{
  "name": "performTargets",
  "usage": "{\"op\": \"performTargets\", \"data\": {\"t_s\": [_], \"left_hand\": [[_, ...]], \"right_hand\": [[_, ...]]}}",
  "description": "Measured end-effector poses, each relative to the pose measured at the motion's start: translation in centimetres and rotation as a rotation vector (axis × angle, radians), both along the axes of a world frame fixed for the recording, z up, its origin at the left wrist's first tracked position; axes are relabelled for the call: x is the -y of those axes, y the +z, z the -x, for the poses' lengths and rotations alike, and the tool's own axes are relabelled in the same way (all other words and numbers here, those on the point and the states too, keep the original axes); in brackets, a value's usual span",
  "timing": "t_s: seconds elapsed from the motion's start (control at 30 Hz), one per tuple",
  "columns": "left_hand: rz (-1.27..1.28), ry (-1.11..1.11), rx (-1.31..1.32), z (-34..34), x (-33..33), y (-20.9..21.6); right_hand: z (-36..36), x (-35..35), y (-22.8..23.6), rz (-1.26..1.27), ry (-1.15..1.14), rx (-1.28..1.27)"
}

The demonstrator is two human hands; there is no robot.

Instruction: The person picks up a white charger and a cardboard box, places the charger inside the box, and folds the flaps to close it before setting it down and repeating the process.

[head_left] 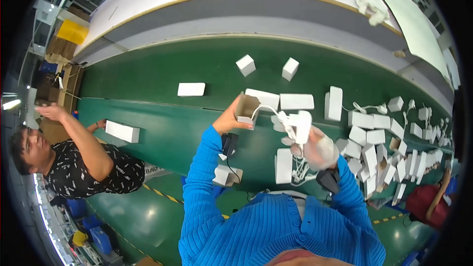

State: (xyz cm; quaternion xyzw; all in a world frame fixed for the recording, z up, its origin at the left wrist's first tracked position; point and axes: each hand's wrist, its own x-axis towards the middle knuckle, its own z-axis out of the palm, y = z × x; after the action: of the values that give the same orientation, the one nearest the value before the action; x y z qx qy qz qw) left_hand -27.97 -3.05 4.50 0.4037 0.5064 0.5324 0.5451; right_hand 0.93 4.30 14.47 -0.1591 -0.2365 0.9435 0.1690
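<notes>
The hands are apart over the middle of the green surface (167, 123): the left hand (228, 120) is wrapped around an open box (247, 111), and the gloved right hand (319, 150) is closed on a white adapter (302, 124). The adapter's cord (266, 107) arcs across to the box's mouth; whether its end lies inside, I cannot tell.

Just beyond the hands, toward the far edge, two white boxes (297, 101) lie in line. Nearer that edge stand two more (290, 69), and another box (191, 89) lies to their left. Close to the near edge, below the right hand, are an upright box (284, 166) and a tangle of cords (301, 173); a box (222, 174) also sits by the left forearm.

A heap of boxes (374, 152) crowds the right end, near the right forearm, blocking movement that way. At the left end a co-worker's hand (101, 123) touches a long box (122, 131).

A shelf (207, 17) rises along the far edge. Open room runs left from the left hand to the long box, and along the far edge at the left.
</notes>
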Motion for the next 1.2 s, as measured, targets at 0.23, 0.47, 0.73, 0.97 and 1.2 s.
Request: {"op": "performTargets", "data": {"t_s": [0.23, 0.47, 0.73, 0.97, 1.2], "left_hand": [[-0.118, -0.372, -0.321, -5.2, 0.6, 3.7], [-0.227, -0.335, -0.432, -14.2, -0.2, 0.5], [-0.149, -0.314, -0.345, -19.0, 0.8, 1.5], [-0.039, -0.367, -0.108, -21.2, 2.6, 2.0], [0.012, -0.190, 0.428, -18.9, 3.8, 0.0]], "right_hand": [[-0.8, -1.6, -0.5, -1.029, 0.078, 0.335], [-2.9, 0.7, -0.9, -2.131, 0.251, 0.915], [-9.5, 0.1, -0.3, -2.153, -0.110, 0.588], [-10.2, 2.4, -2.8, -2.140, 0.115, 0.714], [-9.1, 2.6, -1.7, -1.682, -0.387, 0.359]]}}
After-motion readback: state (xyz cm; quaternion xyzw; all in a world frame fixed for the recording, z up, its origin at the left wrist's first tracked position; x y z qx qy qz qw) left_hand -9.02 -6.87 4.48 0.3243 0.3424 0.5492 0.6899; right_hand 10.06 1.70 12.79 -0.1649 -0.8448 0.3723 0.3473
